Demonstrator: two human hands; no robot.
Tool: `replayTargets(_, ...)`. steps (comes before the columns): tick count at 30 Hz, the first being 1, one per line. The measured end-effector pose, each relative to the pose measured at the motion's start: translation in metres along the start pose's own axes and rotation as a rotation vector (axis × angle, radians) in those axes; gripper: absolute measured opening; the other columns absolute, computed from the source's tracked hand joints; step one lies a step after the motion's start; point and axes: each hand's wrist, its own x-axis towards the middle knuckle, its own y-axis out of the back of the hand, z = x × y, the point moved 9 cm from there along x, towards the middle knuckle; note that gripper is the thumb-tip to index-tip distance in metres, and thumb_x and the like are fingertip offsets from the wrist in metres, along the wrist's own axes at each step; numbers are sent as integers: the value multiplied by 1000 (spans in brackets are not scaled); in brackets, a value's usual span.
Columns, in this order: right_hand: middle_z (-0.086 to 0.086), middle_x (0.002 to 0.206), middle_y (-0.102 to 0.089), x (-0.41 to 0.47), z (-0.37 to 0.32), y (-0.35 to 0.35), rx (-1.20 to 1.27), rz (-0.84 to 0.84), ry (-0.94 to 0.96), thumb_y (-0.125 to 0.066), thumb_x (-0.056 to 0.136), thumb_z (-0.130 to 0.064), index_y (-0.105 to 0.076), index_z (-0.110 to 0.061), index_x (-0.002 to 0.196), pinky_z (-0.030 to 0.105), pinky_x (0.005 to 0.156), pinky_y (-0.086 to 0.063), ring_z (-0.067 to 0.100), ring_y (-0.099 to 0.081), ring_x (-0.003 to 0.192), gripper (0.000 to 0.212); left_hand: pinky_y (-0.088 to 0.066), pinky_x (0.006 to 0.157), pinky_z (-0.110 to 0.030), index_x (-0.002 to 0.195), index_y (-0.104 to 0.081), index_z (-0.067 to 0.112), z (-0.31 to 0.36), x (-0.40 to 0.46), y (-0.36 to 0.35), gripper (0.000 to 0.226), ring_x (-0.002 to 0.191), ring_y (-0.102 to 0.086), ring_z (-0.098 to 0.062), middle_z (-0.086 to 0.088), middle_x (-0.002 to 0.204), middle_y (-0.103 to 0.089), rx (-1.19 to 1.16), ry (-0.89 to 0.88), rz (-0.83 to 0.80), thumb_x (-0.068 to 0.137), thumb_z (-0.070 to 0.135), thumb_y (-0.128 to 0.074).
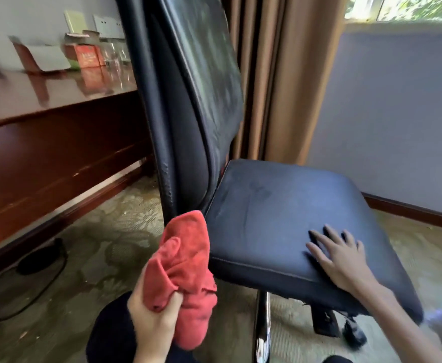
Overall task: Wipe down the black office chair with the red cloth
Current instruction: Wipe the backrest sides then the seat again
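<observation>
While my right hand [341, 260] lies flat, fingers spread, on the chair [280, 218] seat, my left hand [153, 314] grips the soft, light cloth [182, 260], bunched beside the seat's corner.

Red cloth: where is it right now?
In the head view, the red cloth is bunched in the left hand, lower centre, just left of the chair seat.

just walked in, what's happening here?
A person is cleaning a black office chair beside a wooden desk. The left hand grips a bunched red cloth, held off the chair near the base of the backrest. The right hand rests flat, fingers spread, on the seat's front edge.
</observation>
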Motion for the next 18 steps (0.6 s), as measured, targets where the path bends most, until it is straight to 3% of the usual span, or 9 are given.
replayTargets(2, 3, 158, -35, -14, -45, -15, -47, -9, 108, -7, 83, -76, -41, -41, 147, 54, 111, -21, 35, -33, 142, 80, -44, 106, -29, 115, -66, 48, 18, 12, 7, 62, 118, -62, -4, 21, 120, -68, 52, -77, -14, 57, 25, -63)
replayTargets(5, 6, 146, -52, -17, -49, -16, 31, 21, 109, -18, 93, -64, -54, -36, 139, 53, 108, -32, 34, -49, 132, 65, -42, 101, -12, 111, -60, 61, 32, 25, 25, 74, 110, -57, 15, 40, 116, -62, 188, -154, 26, 53, 16, -66)
replayTargets(7, 2, 149, -49, -15, -35, -13, 37, 1, 117, -1, 92, -71, -52, -38, 141, 52, 110, -31, 32, -46, 135, 78, -41, 100, -9, 118, -65, 39, 31, 26, 21, 68, 111, -58, 14, 38, 117, -63, 180, -162, -38, 53, 19, -70)
replayTargets(9, -5, 160, -30, -11, -41, -1, 130, 65, 173, 19, 76, -82, -36, -46, 147, 51, 115, -18, 31, -28, 146, 97, -42, 95, -6, 118, -67, 11, 21, 24, 14, 68, 104, -59, 18, 39, 109, -65, 166, -87, -31, 52, 25, -73)
replayTargets(10, -12, 163, -18, -10, -51, 10, 306, 57, 191, 17, 71, -87, -26, -52, 148, 49, 119, -11, 27, -16, 151, 95, -43, 92, -4, 116, -71, 19, 20, 24, 8, 66, 98, -59, 19, 41, 104, -65, 130, -46, -15, 50, 26, -73)
replayTargets(12, -21, 162, -6, -23, -106, 47, 777, -26, 366, -6, 79, -88, -15, -57, 144, 37, 124, -3, 11, -3, 153, 73, -45, 91, -5, 105, -71, 53, 42, 29, 3, 58, 95, -61, 18, 40, 98, -67, 94, -83, 68, 51, 32, -69)
replayTargets(13, -24, 162, -5, -36, -139, 74, 1003, -47, 496, -17, 84, -84, -14, -53, 146, 31, 125, -3, 2, -1, 151, 69, -46, 95, -9, 104, -69, 55, 68, 34, 2, 55, 98, -62, 15, 36, 100, -68, 75, -129, 125, 53, 33, -66)
replayTargets(15, -25, 162, -9, -60, -185, 113, 1307, -63, 653, -31, 90, -75, -9, -38, 155, 21, 122, -9, -4, -6, 149, 77, -46, 102, -22, 111, -69, 38, 134, 58, -6, 52, 105, -61, 7, 29, 108, -68, 76, -323, 158, 61, 30, -62)
replayTargets(18, -28, 157, -26, -73, -199, 132, 1516, 73, 629, -45, 100, -49, -14, -31, 156, 21, 120, -23, -2, -25, 146, 67, -45, 103, -23, 100, -68, 45, 227, 106, -23, 26, 100, -55, 19, 48, 95, -60, 223, -566, 194, 76, 55, -69)
